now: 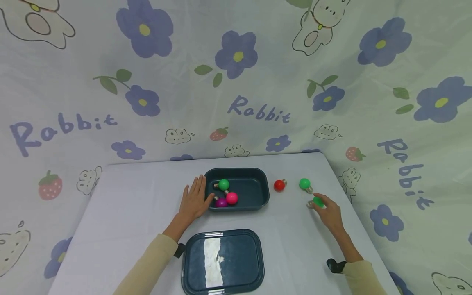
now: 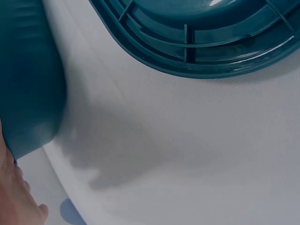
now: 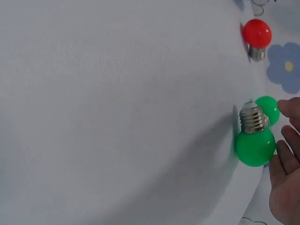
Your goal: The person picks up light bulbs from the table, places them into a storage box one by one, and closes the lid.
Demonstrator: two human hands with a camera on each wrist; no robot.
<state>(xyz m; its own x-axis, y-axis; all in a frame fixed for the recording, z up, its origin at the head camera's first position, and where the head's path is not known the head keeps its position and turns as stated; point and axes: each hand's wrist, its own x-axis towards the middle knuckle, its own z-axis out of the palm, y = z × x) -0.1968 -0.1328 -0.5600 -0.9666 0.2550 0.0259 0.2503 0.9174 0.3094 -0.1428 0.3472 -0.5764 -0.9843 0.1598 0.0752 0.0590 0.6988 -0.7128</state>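
My left hand rests with straight fingers against the left side of a dark teal tray. Inside that tray lie a green light bulb, a pink bulb and a purple bulb. At the table's right side my right hand has its fingers curled round another green light bulb, whose metal screw base points left in the head view. Just beyond it lies one more green bulb. A red bulb is between that one and the tray.
A flat teal lid lies on the white table nearer to me, below the tray. Patterned cloth hangs behind the table and along its sides.
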